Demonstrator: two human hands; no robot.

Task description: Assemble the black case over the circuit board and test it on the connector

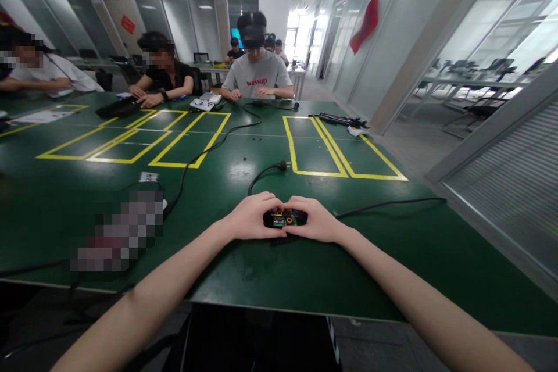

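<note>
Hands meet at the lower centre of the frame: left hand (250, 218) and right hand (317, 222) curl around a black gadget (285, 220) with coloured parts, fingers and thumbs pinching its two ends, low over the green table (244, 279). A black cable (392, 204) trails from beside the right hand toward the right edge. A loose plug (282, 166) lies just above the hands, yellow tape boxes (331, 154) beyond it, seated people (257, 78) at upper centre

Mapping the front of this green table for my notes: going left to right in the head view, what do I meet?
Small white paper tag, left hand, small black box with coloured parts held between both hands, right hand, thin black cable.
</note>
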